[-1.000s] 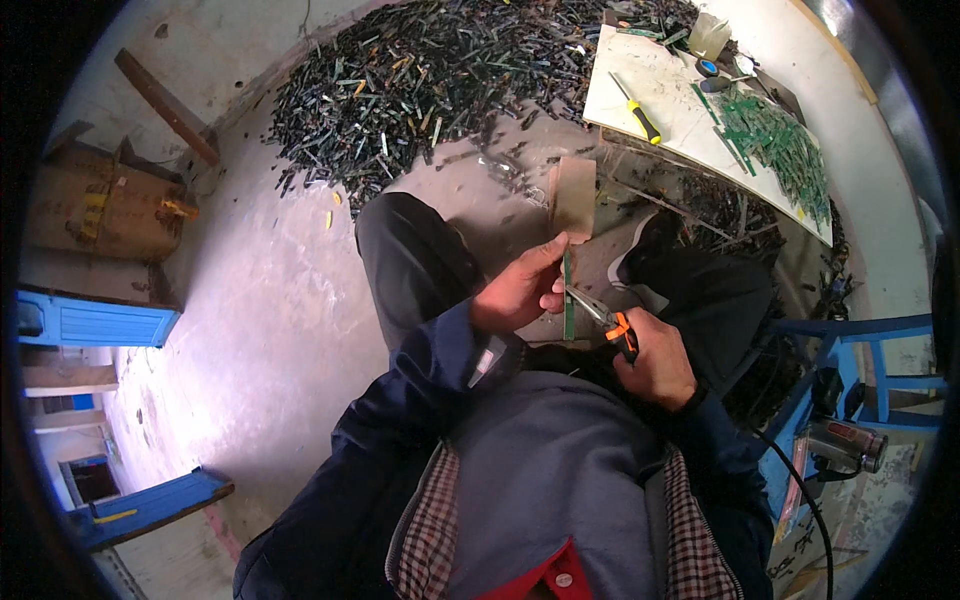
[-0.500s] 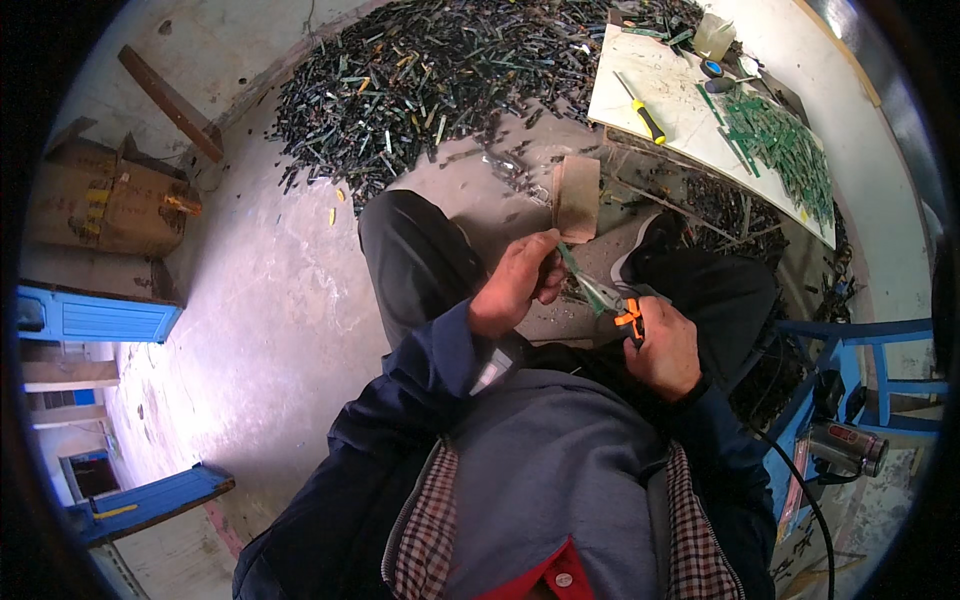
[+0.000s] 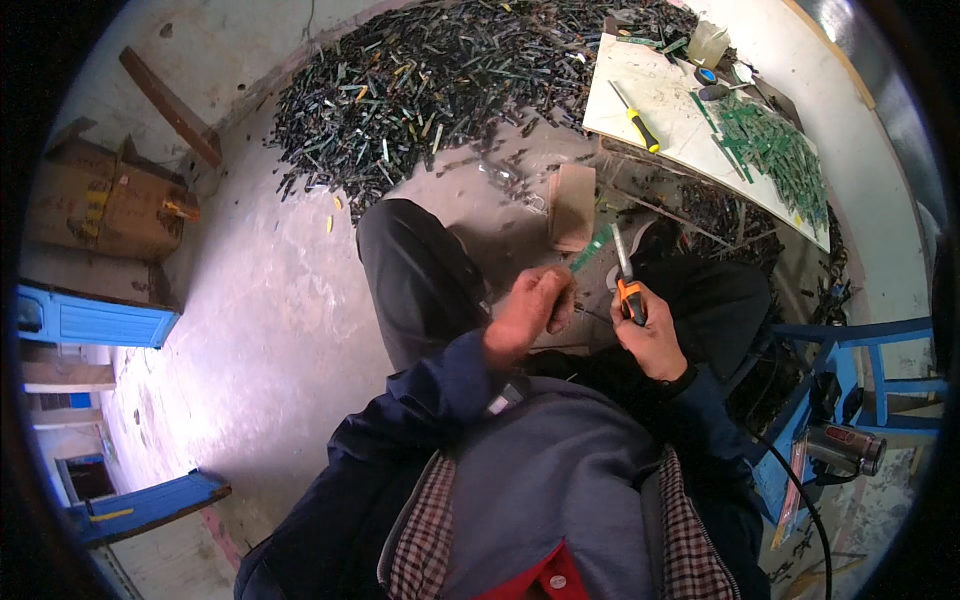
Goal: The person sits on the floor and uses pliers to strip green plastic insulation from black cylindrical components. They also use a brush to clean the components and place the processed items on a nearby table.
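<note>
Pliers (image 3: 628,287) now point forward instead of leftward across the strip (image 3: 591,249), clamped in the fingers of the right hand (image 3: 652,335); strip pokes out ahead of the pinched fingers of the left hand (image 3: 535,308), so that hand alone seems to carry it, can't tell if pliers touch

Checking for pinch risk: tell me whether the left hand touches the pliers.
Apart. The head view shows a clear gap between left hand and orange-handled pliers.

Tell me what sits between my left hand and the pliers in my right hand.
In the head view, a green strip slants up from your left hand toward the tip of the pliers; whether they touch, I can't tell.
</note>
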A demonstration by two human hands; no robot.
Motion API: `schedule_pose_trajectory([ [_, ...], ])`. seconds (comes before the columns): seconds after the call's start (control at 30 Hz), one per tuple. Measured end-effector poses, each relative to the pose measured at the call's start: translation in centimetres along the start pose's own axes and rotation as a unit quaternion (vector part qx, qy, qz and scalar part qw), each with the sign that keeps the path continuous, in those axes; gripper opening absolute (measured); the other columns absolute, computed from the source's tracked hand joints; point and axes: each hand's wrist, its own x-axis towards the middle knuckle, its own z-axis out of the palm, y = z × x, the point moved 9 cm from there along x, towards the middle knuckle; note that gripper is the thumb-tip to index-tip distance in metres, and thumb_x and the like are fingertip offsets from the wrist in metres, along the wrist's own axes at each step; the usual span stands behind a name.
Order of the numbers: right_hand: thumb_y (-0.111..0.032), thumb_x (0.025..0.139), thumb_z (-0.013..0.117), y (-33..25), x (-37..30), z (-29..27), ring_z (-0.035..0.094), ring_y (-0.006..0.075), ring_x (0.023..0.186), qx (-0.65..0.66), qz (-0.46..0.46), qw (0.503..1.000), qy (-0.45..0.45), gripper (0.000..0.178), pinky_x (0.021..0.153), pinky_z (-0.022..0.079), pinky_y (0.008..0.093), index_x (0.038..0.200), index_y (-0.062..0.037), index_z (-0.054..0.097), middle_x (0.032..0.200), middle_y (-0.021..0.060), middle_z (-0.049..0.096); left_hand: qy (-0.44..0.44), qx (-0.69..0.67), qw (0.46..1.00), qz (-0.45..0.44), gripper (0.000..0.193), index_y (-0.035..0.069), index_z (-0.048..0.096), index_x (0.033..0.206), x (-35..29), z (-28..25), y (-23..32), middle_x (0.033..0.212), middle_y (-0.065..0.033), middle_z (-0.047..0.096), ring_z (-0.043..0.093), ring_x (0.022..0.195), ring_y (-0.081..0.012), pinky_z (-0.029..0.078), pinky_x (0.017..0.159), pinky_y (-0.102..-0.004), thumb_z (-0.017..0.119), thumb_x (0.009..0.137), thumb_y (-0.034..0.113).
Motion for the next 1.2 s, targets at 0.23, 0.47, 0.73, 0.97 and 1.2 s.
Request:
schedule_pose_trajectory([
  [0.23,-0.012,0.081,0.049,1.6,0.2,1.6,0.047,0.0117,0.062,-0.020,-0.002,0.993,-0.113,0.009,0.056,0.038,0.0283,0.084,-0.0039,0.053,0.072,0.0028,0.050,0.022,-0.128,0.990,-0.050,0.035,0.008,0.042,0.077,-0.1,-1.2,-0.9,0.060,0.0000,0.036,0.032,0.051,-0.0107,0.028,0.047,-0.0264,0.042,0.096,0.038],
  [0.47,-0.018,0.087,0.056,3.9,1.5,0.8,0.050,0.0063,0.062,0.291,0.168,0.942,-0.012,0.020,0.054,0.038,0.0216,0.100,-0.0032,0.057,0.074,-0.0022,0.054,0.016,-0.136,0.989,-0.052,0.034,0.008,0.043,0.080,0.1,-1.1,-1.2,0.060,-0.0004,0.036,0.034,0.050,-0.0104,0.028,0.046,-0.0255,0.041,0.097,0.037],
  [0.73,-0.014,0.092,0.056,-0.3,6.5,-1.2,0.062,0.0234,0.094,0.399,-0.018,0.913,0.082,0.020,0.083,0.050,0.0345,0.107,-0.0031,0.050,0.106,0.0134,0.063,-0.091,-0.221,0.962,-0.136,0.030,0.012,0.041,0.078,0.2,1.0,-2.5,0.058,0.0009,0.039,0.032,0.045,-0.0103,0.028,0.045,-0.0254,0.035,0.097,0.033],
  [0.97,-0.010,0.089,0.062,-0.4,7.0,-2.1,0.060,0.0181,0.080,0.392,-0.059,0.911,0.110,0.022,0.073,0.050,0.0316,0.106,-0.0045,0.050,0.093,0.0093,0.061,-0.137,-0.278,0.931,-0.192,0.032,0.014,0.042,0.077,-0.4,2.0,-3.8,0.057,0.0020,0.038,0.031,0.046,-0.0101,0.027,0.046,-0.0247,0.033,0.097,0.038],
  [1.2,-0.009,0.087,0.064,0.5,6.3,-2.6,0.058,0.0132,0.071,0.322,0.002,0.929,0.181,0.017,0.062,0.047,0.0259,0.100,-0.0054,0.053,0.082,0.0036,0.060,-0.132,-0.244,0.935,-0.222,0.035,0.013,0.043,0.079,-0.6,2.5,-4.1,0.061,0.0007,0.039,0.032,0.049,-0.0101,0.027,0.047,-0.0240,0.032,0.097,0.041],
])
